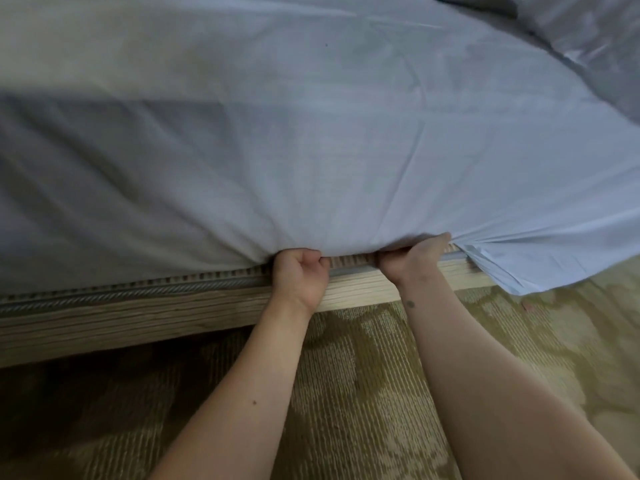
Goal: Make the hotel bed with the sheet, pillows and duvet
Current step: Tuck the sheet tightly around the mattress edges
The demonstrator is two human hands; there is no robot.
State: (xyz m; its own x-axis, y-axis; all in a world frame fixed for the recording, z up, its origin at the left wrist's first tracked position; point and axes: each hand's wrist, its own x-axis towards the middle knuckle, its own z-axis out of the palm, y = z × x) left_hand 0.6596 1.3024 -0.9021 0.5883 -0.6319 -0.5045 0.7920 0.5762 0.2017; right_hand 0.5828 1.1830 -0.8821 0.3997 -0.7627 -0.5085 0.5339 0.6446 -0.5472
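One sheet (311, 150), two hands: left hand (300, 277), right hand (412, 258).

No readable text, labels, brands, numbers or signs are showing anywhere in the head view. Nothing legible is appearing on the sheet (311, 150), the bed frame (138, 317) or the carpet (363, 393).

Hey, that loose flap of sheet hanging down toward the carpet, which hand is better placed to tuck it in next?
Probably the right hand. It grips the sheet edge right beside the hanging flap, while the left hand sits farther along the wooden bed frame, where the sheet already looks tucked.
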